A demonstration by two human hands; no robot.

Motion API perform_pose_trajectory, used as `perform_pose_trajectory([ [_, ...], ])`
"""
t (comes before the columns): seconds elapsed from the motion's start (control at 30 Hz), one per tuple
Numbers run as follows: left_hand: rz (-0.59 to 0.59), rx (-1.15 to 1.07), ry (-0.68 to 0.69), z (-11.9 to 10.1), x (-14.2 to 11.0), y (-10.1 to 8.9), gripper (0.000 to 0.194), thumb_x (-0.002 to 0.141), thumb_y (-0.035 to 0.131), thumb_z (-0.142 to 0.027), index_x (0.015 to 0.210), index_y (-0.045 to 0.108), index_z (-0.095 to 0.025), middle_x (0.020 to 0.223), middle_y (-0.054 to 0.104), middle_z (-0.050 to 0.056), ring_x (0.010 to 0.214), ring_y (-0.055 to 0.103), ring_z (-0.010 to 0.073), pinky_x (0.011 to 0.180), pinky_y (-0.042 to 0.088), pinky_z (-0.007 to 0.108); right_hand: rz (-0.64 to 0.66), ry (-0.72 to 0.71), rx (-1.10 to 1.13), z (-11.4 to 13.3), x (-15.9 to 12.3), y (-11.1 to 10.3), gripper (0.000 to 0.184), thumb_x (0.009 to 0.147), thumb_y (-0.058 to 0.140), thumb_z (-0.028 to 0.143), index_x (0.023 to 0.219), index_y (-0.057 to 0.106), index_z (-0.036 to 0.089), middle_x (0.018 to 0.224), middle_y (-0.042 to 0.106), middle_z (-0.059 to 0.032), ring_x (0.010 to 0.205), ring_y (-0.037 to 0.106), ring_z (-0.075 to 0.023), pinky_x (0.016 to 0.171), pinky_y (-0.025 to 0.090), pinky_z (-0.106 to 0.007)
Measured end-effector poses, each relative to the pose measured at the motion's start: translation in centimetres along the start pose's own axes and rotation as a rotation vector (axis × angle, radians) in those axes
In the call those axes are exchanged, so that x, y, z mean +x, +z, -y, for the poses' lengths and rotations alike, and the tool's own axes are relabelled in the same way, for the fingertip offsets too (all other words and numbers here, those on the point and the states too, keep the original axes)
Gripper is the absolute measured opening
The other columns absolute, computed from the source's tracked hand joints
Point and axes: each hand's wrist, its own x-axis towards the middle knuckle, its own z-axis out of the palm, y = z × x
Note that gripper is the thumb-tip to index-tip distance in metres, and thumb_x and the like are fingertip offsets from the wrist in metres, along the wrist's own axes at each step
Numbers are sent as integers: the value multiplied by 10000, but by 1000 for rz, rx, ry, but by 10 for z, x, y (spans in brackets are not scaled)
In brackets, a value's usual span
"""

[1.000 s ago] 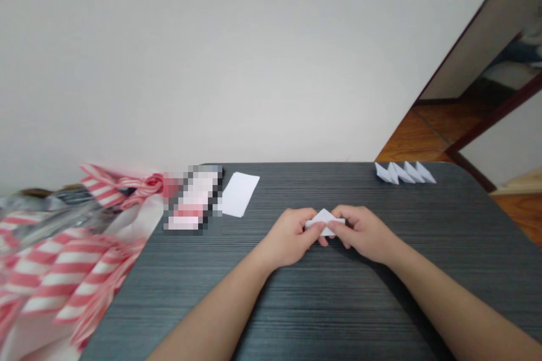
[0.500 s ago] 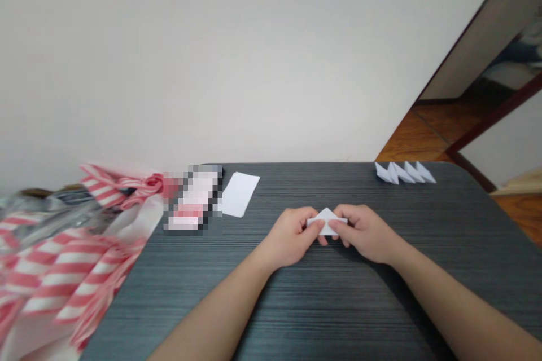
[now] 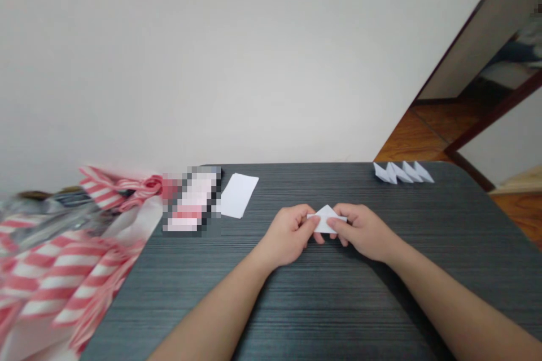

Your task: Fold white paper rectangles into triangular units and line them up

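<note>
Between both hands is a small piece of folded white paper point(image 3: 325, 220), with a pointed top and a flat strip reaching out to each side. My left hand point(image 3: 292, 234) pinches its left end, thumb in front and fingers behind. The right end is pinched the same way by my right hand point(image 3: 362, 231). The paper is held just above the dark table, and the fingertips behind it are partly hidden. Several folded white paper pieces point(image 3: 402, 173) stand in a row at the far right of the table.
A stack of blank white paper sheets point(image 3: 239, 196) lies at the back left, beside a pixelated phone-like object point(image 3: 192, 200). Red-and-white striped cloth point(image 3: 59, 276) is heaped left of the dark table point(image 3: 296, 316). A pale wall point(image 3: 254, 67) rises behind the table.
Both hands keep their pinch on the folded paper. My left thumb has slid slightly left, showing more of the paper's middle. The paper has shifted very slightly.
</note>
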Motion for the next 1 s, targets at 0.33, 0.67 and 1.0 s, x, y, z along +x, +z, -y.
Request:
perform_pose_trajectory([
  [0.33, -35, -56, 4, 5, 0, 2, 301, 930, 498, -405, 778, 594, -164, 666, 703, 24, 447, 454, 92, 441, 341, 197, -6, 23, -27, -1, -2, -6, 306, 956, 511, 305, 706, 619, 165, 487, 551, 37, 449, 482, -97, 501, 359, -210],
  [0.67, 31, 49, 59, 0, -1, 1, 342, 943, 494, -385, 754, 660, -152, 641, 671, 13, 485, 475, 88, 483, 341, 196, 15, -5, -5, 8, 0, 1, 195, 904, 564, 240, 742, 636, 158, 580, 598, 23, 512, 538, -106, 513, 381, -206],
  [1.0, -69, -9, 27, 6, -1, 1, 368, 949, 472, -424, 736, 611, -157, 550, 611, -10, 440, 430, 88, 457, 329, 196, -8, 43, 84, -5, 0, -6, 252, 930, 547, 292, 722, 609, 163, 512, 569, 35, 458, 493, -96, 507, 371, -212],
])
